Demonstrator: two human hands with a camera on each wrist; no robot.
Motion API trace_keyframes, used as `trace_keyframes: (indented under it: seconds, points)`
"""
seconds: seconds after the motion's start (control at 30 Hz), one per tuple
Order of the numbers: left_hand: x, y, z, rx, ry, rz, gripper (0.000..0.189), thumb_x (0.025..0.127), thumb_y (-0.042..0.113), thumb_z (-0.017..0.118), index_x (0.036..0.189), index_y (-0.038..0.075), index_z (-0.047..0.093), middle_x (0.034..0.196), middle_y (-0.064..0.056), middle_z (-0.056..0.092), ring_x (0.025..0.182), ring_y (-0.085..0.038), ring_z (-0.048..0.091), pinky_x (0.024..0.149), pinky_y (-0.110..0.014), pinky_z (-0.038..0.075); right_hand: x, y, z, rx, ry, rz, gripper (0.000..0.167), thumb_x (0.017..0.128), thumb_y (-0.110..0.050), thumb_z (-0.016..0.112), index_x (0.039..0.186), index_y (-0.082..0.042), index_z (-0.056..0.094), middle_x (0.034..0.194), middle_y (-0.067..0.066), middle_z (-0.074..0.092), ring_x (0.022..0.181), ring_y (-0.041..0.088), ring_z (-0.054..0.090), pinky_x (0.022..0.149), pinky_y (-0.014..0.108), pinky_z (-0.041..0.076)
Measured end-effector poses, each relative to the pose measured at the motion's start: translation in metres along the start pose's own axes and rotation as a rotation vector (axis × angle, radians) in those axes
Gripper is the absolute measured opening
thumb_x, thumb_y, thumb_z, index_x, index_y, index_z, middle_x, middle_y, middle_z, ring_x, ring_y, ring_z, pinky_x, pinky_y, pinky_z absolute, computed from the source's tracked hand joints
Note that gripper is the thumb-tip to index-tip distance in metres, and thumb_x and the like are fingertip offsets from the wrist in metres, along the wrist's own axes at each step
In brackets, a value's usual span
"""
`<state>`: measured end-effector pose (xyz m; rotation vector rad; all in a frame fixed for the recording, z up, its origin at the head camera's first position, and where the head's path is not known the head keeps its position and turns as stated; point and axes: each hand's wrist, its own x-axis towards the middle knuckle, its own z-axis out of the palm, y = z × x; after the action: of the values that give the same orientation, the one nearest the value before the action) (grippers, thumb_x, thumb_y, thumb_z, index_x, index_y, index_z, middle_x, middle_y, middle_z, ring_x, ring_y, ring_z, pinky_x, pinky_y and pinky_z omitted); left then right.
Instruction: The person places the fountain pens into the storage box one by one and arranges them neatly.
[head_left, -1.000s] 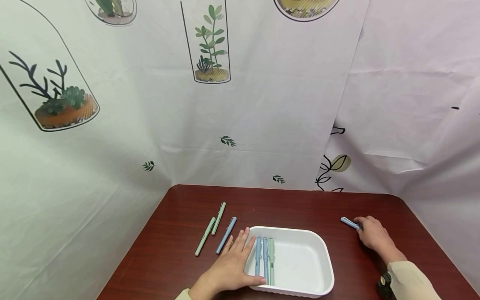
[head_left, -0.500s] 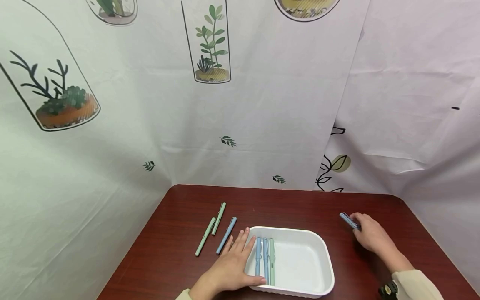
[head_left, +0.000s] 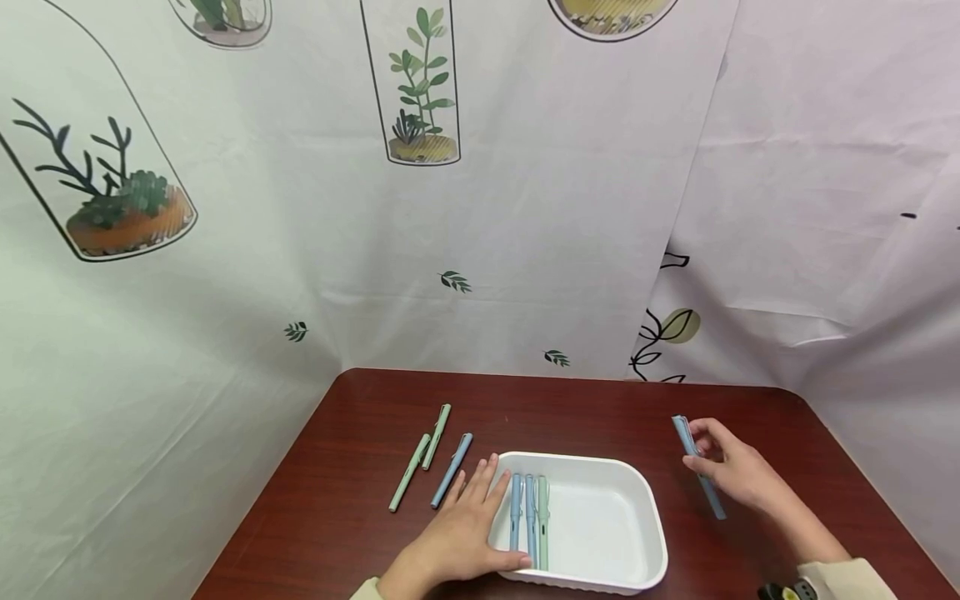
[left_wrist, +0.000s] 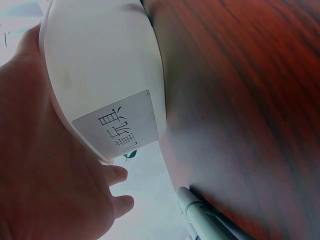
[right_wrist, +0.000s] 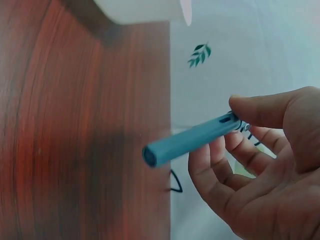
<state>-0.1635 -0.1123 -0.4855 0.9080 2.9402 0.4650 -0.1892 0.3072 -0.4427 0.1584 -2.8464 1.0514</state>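
My right hand (head_left: 738,473) pinches a blue pen (right_wrist: 192,142) between thumb and fingertips, above the table to the right of the white tray (head_left: 600,461). In the head view this pen tilts, its clip end up and to the left. My left hand (head_left: 463,533) rests on the tray's left rim, fingers spread and fairly straight, thumb across the near corner. In the left wrist view its palm lies along the tray's labelled side. Inside the tray at the left, two blue pens (head_left: 531,512) and one green pen (head_left: 543,521) lie side by side.
Left of the tray on the dark red table (head_left: 570,417) lie a blue pen (head_left: 452,471) and two green pens (head_left: 409,473), (head_left: 437,437). A printed white cloth (head_left: 525,250) hangs behind the table.
My right hand has lifted the blue pen off the table and turned it more upright, its clip end shifting up and left. The left hand and tray stay in place.
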Motion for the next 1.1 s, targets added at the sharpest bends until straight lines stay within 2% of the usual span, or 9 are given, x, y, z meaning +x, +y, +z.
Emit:
trace_keyframes:
  seconds: [0.17, 0.3, 0.47, 0.8, 1.1]
  points:
    - [0.000, -0.001, 0.001, -0.003, -0.004, -0.002, 0.111, 0.080, 0.080, 0.062, 0.160, 0.009, 0.031, 0.169, -0.015, 0.015, 0.155, -0.027, 0.018, 0.120, -0.060, 0.021, -0.003, -0.010, 0.003, 0.226, -0.045, 0.017, 0.036, 0.098, -0.011, 0.066, 0.128, -0.001, 0.047, 0.097, 0.008, 0.056, 0.076, 0.006, 0.058, 0.060, 0.029, 0.050]
    - [0.000, -0.001, 0.001, -0.001, -0.001, 0.001, 0.111, 0.080, 0.081, 0.061, 0.159, 0.009, 0.031, 0.169, -0.015, 0.015, 0.155, -0.027, 0.019, 0.119, -0.060, 0.022, -0.003, -0.017, 0.006, 0.365, -0.068, 0.089, 0.035, 0.103, -0.015, 0.059, 0.131, 0.000, 0.044, 0.099, 0.009, 0.056, 0.079, 0.012, 0.059, 0.065, 0.034, 0.055]
    - [0.000, -0.001, 0.000, -0.006, -0.004, 0.001, 0.111, 0.080, 0.080, 0.061, 0.159, 0.009, 0.031, 0.169, -0.016, 0.016, 0.155, -0.028, 0.019, 0.120, -0.061, 0.021, -0.006, -0.027, 0.011, 0.453, -0.059, 0.164, 0.036, 0.103, -0.016, 0.059, 0.131, 0.000, 0.044, 0.101, 0.011, 0.056, 0.077, 0.020, 0.060, 0.067, 0.038, 0.058]
    - [0.001, -0.001, 0.000, -0.021, -0.007, -0.003, 0.112, 0.080, 0.081, 0.061, 0.160, 0.009, 0.031, 0.169, -0.016, 0.015, 0.155, -0.028, 0.019, 0.120, -0.061, 0.021, -0.009, -0.041, 0.024, 0.633, -0.078, 0.139, 0.047, 0.098, -0.009, 0.064, 0.136, -0.002, 0.038, 0.093, 0.010, 0.061, 0.074, 0.022, 0.064, 0.064, 0.040, 0.061]
    - [0.001, -0.001, 0.001, -0.029, -0.013, -0.007, 0.111, 0.080, 0.079, 0.063, 0.160, 0.008, 0.031, 0.169, -0.016, 0.015, 0.155, -0.029, 0.019, 0.120, -0.061, 0.020, -0.010, -0.052, 0.041, 0.658, -0.131, 0.181, 0.055, 0.097, -0.010, 0.066, 0.140, -0.002, 0.033, 0.096, 0.012, 0.060, 0.077, 0.022, 0.066, 0.065, 0.040, 0.061]
